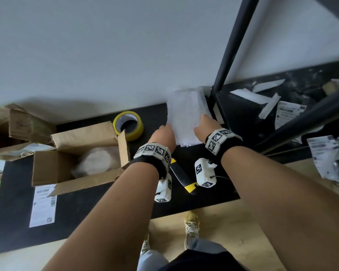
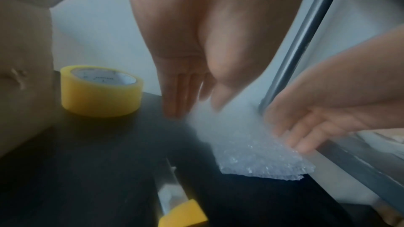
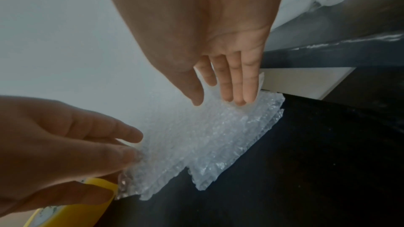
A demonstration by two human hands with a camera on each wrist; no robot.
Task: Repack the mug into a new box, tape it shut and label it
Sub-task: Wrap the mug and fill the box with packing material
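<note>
A folded stack of clear bubble wrap (image 1: 185,114) leans at the back of the black table (image 1: 98,208), against the wall. My left hand (image 1: 164,133) pinches its left edge between thumb and fingers (image 3: 129,154). My right hand (image 1: 204,125) lies with straight fingers (image 3: 238,89) on the wrap's right side. An open cardboard box (image 1: 47,169) stands to the left with a pale wrapped bundle (image 1: 95,163) inside; what the bundle holds is hidden. A yellow tape roll (image 1: 128,125) sits behind the box. A printed label (image 1: 42,204) lies in front of the box.
A yellow and black utility knife (image 1: 182,177) lies under my wrists. A black metal frame (image 1: 229,55) rises just right of the wrap. White strips and printed labels (image 1: 290,112) lie on the right. Crumpled cardboard (image 1: 22,124) sits at the far left.
</note>
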